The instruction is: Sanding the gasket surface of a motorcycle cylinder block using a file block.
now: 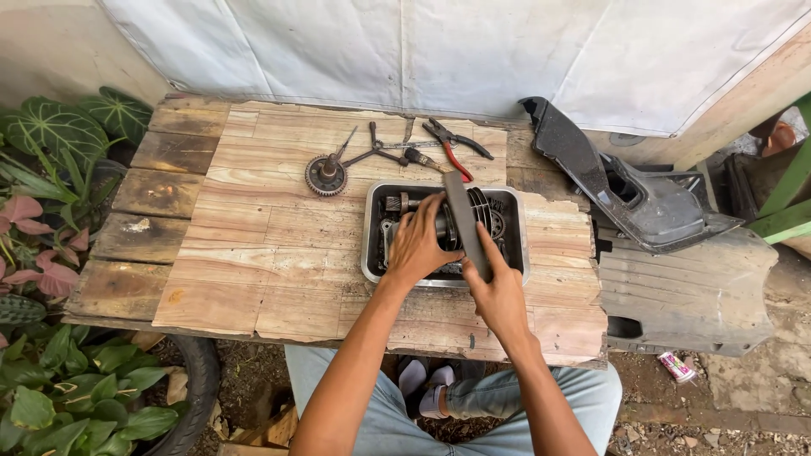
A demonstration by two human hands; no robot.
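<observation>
A person's left hand [416, 245] closes its grip on a metal part, apparently a shaft, in the steel tray [370, 253] on the bench [253, 253]; the right hand [498, 291] grips a flat file [466, 221], its long axis pointing away across the part.

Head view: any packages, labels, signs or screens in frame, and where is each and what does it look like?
Small packet: on the dirt ground at lower right, beside the grey plastic panel; a small crumpled wrapper, white with pink-red markings, lying flat.
No signs or screens show. The left hand and right hand are over the metal tray, far from the packet.
</observation>
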